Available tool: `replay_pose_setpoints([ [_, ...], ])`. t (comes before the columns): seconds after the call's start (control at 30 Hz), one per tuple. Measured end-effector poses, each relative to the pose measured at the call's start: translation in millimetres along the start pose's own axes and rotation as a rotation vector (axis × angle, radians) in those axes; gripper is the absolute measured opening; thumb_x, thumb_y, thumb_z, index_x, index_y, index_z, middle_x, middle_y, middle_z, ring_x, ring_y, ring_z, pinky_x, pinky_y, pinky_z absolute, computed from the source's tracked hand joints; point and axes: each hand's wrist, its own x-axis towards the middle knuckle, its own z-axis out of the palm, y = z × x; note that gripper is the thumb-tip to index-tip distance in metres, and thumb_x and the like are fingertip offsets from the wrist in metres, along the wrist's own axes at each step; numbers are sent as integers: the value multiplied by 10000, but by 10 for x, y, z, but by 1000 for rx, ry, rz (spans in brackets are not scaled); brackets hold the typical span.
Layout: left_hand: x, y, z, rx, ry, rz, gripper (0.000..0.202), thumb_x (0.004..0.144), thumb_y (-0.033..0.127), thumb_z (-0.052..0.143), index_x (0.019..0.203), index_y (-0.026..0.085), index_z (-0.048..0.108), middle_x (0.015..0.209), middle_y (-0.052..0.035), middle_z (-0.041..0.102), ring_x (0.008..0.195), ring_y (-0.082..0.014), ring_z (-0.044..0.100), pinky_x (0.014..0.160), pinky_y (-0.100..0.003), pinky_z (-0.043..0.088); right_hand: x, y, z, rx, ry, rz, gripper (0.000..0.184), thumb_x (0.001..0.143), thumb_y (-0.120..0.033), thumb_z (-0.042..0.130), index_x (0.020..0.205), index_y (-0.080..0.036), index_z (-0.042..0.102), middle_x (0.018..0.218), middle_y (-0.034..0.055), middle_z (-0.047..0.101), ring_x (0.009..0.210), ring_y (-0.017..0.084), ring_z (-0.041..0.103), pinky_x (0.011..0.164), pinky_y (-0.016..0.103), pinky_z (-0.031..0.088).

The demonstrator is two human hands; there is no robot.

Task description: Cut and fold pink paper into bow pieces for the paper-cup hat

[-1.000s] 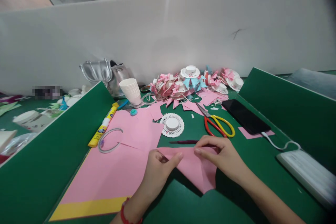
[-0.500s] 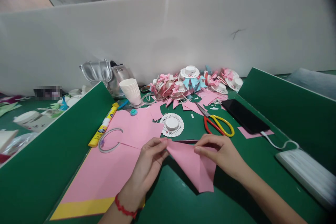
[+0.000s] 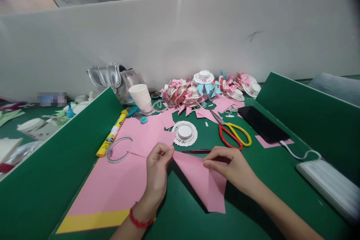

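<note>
Left hand (image 3: 157, 165) pinches folded pink paper (image 3: 204, 183) at its tip; right hand (image 3: 233, 167) pinches upper edge, keeping crease taut. Paper rests on green counter (image 3: 253, 210), just in front of scissors (image 3: 232, 133) and paper-cup hat (image 3: 185, 133).

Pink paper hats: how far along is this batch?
Done: a heap of finished hats sits by the wall. In hand: the left hand and right hand hold a folded pink sheet. Left: one bare white hat base, plus the stacked cups.
</note>
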Motion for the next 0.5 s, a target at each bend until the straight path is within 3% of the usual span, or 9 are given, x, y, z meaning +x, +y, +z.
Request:
replay_pose_setpoints([
  [0.1, 19, -6, -28, 165, 55, 175, 254, 748, 266, 578, 545, 172, 459, 546, 53, 449, 534, -84, 415, 530, -172, 353, -3, 22, -7, 14, 29, 4, 66, 667, -192, 609, 618, -187, 653, 635, 14, 625, 615, 139, 562, 588, 243, 462],
  [0.2, 62, -25, -58, 51, 17, 64, 195, 783, 356, 519, 697, 180, 528, 693, 4, 584, 627, -114, 529, 596, -205, 414, -3, 40, -42, 26, 88, 12, 67, 665, -220, 617, 614, -184, 642, 638, 15, 625, 624, 144, 563, 584, 247, 454],
  [0.3, 63, -40, -45, -79, -115, -80, 261, 776, 403, 510, 825, 157, 582, 794, -47, 618, 720, -148, 565, 670, -248, 441, -5, 42, -70, 30, 113, 16, 78, 667, -236, 620, 611, -185, 637, 642, 14, 623, 624, 143, 560, 578, 246, 444],
  [0.4, 3, -21, -2, 18, -228, -121, 194, 745, 335, 575, 700, 148, 606, 672, -3, 582, 638, -122, 531, 605, -206, 421, -11, 33, -80, 32, 111, 8, 77, 668, -242, 623, 614, -189, 638, 652, 13, 625, 632, 142, 559, 590, 247, 445],
  [0.5, -53, 9, 20, 220, -182, -79, 246, 691, 255, 638, 493, 151, 534, 491, 56, 456, 500, -82, 418, 498, -177, 353, -13, 21, -82, 34, 108, -2, 67, 666, -227, 624, 613, -190, 637, 642, 10, 623, 626, 138, 558, 596, 243, 445],
])
